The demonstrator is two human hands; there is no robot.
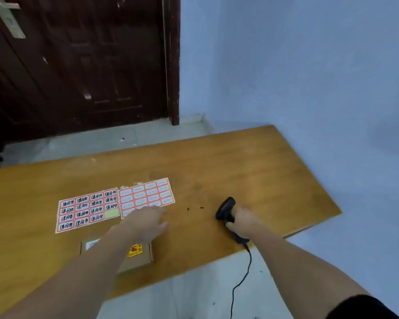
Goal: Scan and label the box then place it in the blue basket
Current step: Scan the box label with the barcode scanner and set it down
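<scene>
Head view: on the wooden surface [251, 162], far left, lies a label sheet [88, 209] with handwritten red-bordered stickers, one slot bare, and just beside it a second sheet [148, 194] of blank labels. The left arm stretches forward over the cardboard box [139, 254], which sits near the surface's front edge and is partly hidden by the forearm. The left hand [148, 223] is open, fingers spread, reaching onto the blank sheet's near corner. Further right, the right hand [243, 223] is closed around the handle of a black barcode scanner [226, 209], its head resting on the surface, cable [244, 279] trailing down toward the floor.
</scene>
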